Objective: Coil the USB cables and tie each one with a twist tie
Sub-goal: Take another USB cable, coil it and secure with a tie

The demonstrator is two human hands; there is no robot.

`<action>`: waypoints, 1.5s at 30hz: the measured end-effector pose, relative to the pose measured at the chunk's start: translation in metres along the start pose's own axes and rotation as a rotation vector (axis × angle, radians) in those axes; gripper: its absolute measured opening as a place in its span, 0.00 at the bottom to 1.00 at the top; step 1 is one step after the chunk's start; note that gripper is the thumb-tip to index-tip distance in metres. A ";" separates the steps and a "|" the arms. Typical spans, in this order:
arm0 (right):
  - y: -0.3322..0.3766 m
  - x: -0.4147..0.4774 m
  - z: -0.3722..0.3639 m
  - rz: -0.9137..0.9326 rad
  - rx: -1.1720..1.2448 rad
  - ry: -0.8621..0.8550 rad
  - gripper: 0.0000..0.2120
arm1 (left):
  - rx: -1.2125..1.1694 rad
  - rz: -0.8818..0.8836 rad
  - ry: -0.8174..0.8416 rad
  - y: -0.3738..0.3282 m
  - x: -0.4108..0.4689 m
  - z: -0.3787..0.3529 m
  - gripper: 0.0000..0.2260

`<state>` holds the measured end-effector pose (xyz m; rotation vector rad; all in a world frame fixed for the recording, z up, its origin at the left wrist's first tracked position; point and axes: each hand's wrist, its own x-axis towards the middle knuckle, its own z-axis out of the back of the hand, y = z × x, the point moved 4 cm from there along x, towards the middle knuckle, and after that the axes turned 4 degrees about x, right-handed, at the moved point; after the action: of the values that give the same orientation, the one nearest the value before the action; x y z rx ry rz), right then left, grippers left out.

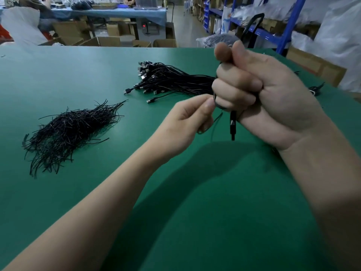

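Observation:
My right hand (261, 94) is raised above the green table (78, 71) with its fingers curled round a coiled black USB cable; one plug end (232, 125) hangs below the fist. My left hand (192, 118) sits just left of it and pinches a thin black twist tie (215, 122) between thumb and forefinger, right against the coil. Most of the coil is hidden inside the right fist. A bundle of loose black USB cables (166, 79) lies behind the hands. A heap of black twist ties (68, 130) lies at the left.
A few tied cables (315, 89) lie near the table's right edge. Cardboard boxes (109, 41), another work table (109, 12) with people at it, and blue shelving (261, 30) stand beyond the far edge.

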<state>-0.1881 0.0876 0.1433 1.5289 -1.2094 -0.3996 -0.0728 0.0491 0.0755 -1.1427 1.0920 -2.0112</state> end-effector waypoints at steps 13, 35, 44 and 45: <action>-0.004 0.001 0.022 0.195 0.143 -0.494 0.16 | 0.565 -0.031 0.145 -0.034 -0.002 -0.006 0.12; -0.040 -0.001 0.014 -0.246 -0.331 -0.034 0.21 | 0.249 -0.137 -0.030 -0.046 0.003 0.061 0.11; -0.038 -0.001 0.004 -0.177 0.053 0.051 0.13 | -0.356 0.054 -0.159 -0.006 0.004 0.025 0.11; -0.037 0.001 0.004 -0.142 0.100 0.027 0.14 | -0.377 0.074 -0.160 -0.003 0.003 0.019 0.11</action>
<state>-0.1733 0.0801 0.1102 1.7077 -1.1173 -0.4158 -0.0577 0.0410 0.0855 -1.3995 1.4450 -1.6665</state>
